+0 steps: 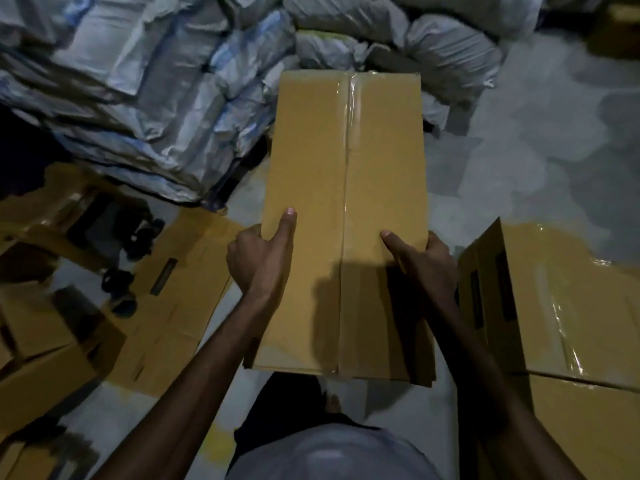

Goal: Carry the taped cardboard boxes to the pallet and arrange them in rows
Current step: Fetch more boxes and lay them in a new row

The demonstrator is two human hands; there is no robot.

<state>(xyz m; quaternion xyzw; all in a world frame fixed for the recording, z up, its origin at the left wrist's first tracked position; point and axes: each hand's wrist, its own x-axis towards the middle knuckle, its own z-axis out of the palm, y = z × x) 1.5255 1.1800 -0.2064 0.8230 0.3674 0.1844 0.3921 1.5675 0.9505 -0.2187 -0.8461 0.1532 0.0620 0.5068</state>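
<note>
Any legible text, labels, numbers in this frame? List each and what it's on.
No text is readable in this frame.
Taped box: plain top, clear tape only, no print visible.
Flattened cardboard on the floor: dark rectangular mark, too blurred to read.
Box on the right: dark rectangular marks on its side, too dark to read.
Sacks: blue markings, blurred and unreadable.

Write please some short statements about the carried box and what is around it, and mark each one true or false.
1. The left hand and the right hand both hold the taped box, thumbs on top. True.
2. Its tape runs across its short side. False: it runs lengthwise down the middle.
3. A second box, also taped, is at the person's right. True.
4. Wooden crates lie beyond the held box. False: pale sacks are piled there.
</note>
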